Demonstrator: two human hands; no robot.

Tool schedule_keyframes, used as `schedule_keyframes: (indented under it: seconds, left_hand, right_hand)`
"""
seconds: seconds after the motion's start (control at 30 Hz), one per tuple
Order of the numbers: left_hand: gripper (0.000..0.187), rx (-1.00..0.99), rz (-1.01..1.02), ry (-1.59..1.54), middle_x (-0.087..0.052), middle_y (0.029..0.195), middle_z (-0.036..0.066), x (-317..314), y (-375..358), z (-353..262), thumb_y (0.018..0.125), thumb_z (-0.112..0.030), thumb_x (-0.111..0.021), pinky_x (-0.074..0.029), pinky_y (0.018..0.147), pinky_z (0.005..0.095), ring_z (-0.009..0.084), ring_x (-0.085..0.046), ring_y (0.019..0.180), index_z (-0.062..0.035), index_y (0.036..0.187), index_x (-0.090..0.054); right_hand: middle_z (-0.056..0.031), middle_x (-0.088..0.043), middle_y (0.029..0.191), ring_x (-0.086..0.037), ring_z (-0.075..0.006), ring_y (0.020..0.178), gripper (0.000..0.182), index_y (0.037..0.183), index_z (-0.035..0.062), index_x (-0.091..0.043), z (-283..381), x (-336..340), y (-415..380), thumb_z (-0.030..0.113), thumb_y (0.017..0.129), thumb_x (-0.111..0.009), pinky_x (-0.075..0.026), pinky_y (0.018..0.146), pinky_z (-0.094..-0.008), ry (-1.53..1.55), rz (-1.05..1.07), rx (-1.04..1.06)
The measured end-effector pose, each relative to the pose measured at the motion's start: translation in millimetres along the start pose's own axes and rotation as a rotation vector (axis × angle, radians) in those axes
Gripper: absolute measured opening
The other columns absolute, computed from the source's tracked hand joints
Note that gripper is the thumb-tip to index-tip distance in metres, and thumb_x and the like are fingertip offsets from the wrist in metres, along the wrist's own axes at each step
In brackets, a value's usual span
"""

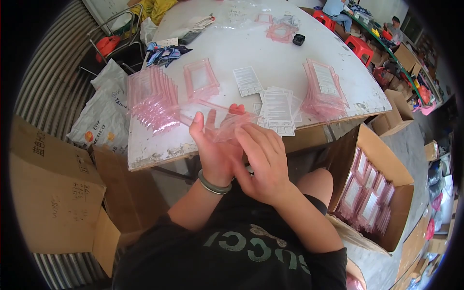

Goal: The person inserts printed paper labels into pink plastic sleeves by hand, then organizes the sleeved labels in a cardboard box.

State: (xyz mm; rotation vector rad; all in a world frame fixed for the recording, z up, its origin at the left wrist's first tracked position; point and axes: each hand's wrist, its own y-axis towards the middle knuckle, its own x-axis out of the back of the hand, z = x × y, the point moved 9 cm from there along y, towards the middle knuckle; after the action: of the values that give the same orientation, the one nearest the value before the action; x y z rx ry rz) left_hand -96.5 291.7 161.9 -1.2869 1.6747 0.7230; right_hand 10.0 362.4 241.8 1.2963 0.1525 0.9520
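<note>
Above the table's front edge I hold a clear pink plastic pouch (223,126) between both hands. My left hand (215,152) is under and around it, thumb raised. The fingers of my right hand (263,157) press on the pouch's near end. Just beyond my right hand lie printed white cards (279,112), overlapping, with a single card (247,81) farther back. A tall stack of pink pouches (151,94) leans at the left, and a smaller pile of pouches (200,77) lies beside it. At the right is a stack of pouches with cards in them (325,87).
The white table (227,58) has chipped edges. At my right, an open carton (403,203) holds many carded pouches. Cardboard boxes (53,188) and a white sack (104,113) stand at the left. A small black object (298,39) lies farther back. People sit near a green-edged bench.
</note>
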Motion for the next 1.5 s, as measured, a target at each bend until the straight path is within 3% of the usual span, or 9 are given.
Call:
schedule_keyframes:
  seconds: [0.13, 0.43, 0.63, 0.83, 0.97, 1.27, 1.37, 1.43, 1.5]
  left_hand:
    - [0.069, -0.009, 0.057, 0.041, -0.054, 0.122, 0.015, 1.6, -0.1, 0.5, 0.092, -0.054, -0.056, -0.043, 0.105, 0.0493, 0.0304, -0.053, 0.117, -0.0053, 0.136, -0.034]
    - [0.064, 0.133, 0.210, -0.016, -0.055, 0.121, 0.011, -4.6, 2.3, 10.3, 0.091, -0.052, -0.054, -0.037, 0.114, 0.0527, 0.0279, -0.052, 0.123, -0.0060, 0.134, -0.044]
    - [0.090, 0.125, 0.123, 0.144, -0.050, 0.137, 0.012, 8.4, 2.9, 12.1, 0.088, -0.066, -0.051, -0.029, 0.119, 0.0541, 0.0277, -0.046, 0.132, -0.0013, 0.148, -0.033]
    - [0.113, 0.042, 0.746, 0.070, -0.042, 0.148, 0.011, -21.9, -3.0, 2.1, 0.085, -0.070, -0.061, -0.026, 0.121, 0.0541, 0.0286, -0.038, 0.143, -0.0014, 0.158, -0.009]
    - [0.115, 0.076, 0.630, 0.230, -0.041, 0.148, 0.012, -12.9, -1.6, 3.1, 0.083, -0.069, -0.065, -0.029, 0.120, 0.0516, 0.0292, -0.038, 0.143, -0.0003, 0.158, -0.011]
    - [0.102, 0.049, 0.435, 0.362, -0.042, 0.147, 0.014, 14.9, -3.5, 8.3, 0.091, -0.066, -0.059, -0.035, 0.117, 0.0484, 0.0304, -0.043, 0.138, 0.0008, 0.156, -0.018]
    - [0.089, 0.194, 0.359, 0.120, -0.046, 0.144, 0.016, 31.8, 5.4, 12.6, 0.095, -0.059, -0.057, -0.036, 0.117, 0.0463, 0.0315, -0.048, 0.134, 0.0028, 0.152, -0.026]
    - [0.083, 0.304, 0.481, -0.251, -0.051, 0.140, 0.018, 29.6, 28.2, -0.4, 0.097, -0.057, -0.056, -0.038, 0.117, 0.0446, 0.0327, -0.051, 0.130, 0.0060, 0.146, -0.033]
    - [0.077, 0.232, 0.262, -0.292, -0.057, 0.126, 0.018, 23.5, 36.3, -16.3, 0.097, -0.058, -0.055, -0.042, 0.113, 0.0442, 0.0316, -0.056, 0.121, 0.0065, 0.137, -0.041]
  right_hand:
    - [-0.0190, -0.058, 0.122, -0.057, -0.0370, 0.112, 0.055, 0.117, -0.0039, -0.059, -7.1, -6.7, 4.5, 0.012, 0.066, -0.074, -0.041, 0.096, -0.0487, 0.066, 0.293, -0.075]
    - [-0.0216, -0.049, 0.146, -0.036, -0.0395, 0.145, 0.130, 0.151, -0.0046, -0.032, -12.7, -26.5, -7.2, 0.079, 0.061, -0.073, -0.012, 0.116, -0.0571, 0.068, 0.496, -0.145]
    - [-0.0197, -0.048, 0.148, -0.038, -0.0381, 0.143, 0.123, 0.152, 0.0017, -0.037, -22.1, -35.2, -8.3, 0.078, 0.061, -0.073, -0.009, 0.115, -0.0593, 0.075, 0.695, -0.270]
    - [-0.0177, -0.052, 0.143, -0.044, -0.0352, 0.136, 0.107, 0.143, 0.0024, -0.048, -6.9, -28.1, -5.4, 0.075, 0.068, -0.071, -0.015, 0.113, -0.0611, 0.089, 0.440, -0.106]
    - [-0.0177, -0.042, 0.155, -0.031, -0.0370, 0.148, 0.104, 0.148, 0.0122, -0.047, -18.2, -42.2, -13.6, 0.072, 0.068, -0.074, -0.007, 0.115, -0.0615, 0.174, 0.580, -0.353]
    - [-0.0148, -0.054, 0.146, -0.043, -0.0305, 0.141, 0.092, 0.139, 0.0120, -0.057, -19.1, -49.4, -8.5, 0.061, 0.065, -0.083, -0.016, 0.114, -0.0614, 0.040, 0.490, -0.187]
    - [-0.0141, -0.063, 0.135, -0.055, -0.0295, 0.131, 0.070, 0.129, 0.0085, -0.065, -17.3, -42.4, -9.3, 0.044, 0.072, -0.086, -0.026, 0.113, -0.0567, 0.078, 0.530, -0.204]
    - [-0.0141, -0.068, 0.121, -0.063, -0.0322, 0.116, 0.054, 0.120, 0.0064, -0.068, -17.4, -17.1, -6.3, 0.031, 0.075, -0.085, -0.034, 0.108, -0.0536, 0.312, 0.287, -0.147]
    - [-0.0134, -0.073, 0.102, -0.070, -0.0339, 0.095, 0.037, 0.111, 0.0044, -0.069, -44.1, 10.6, -12.7, 0.012, 0.077, -0.082, -0.045, 0.098, -0.0453, 0.424, 0.046, -0.197]
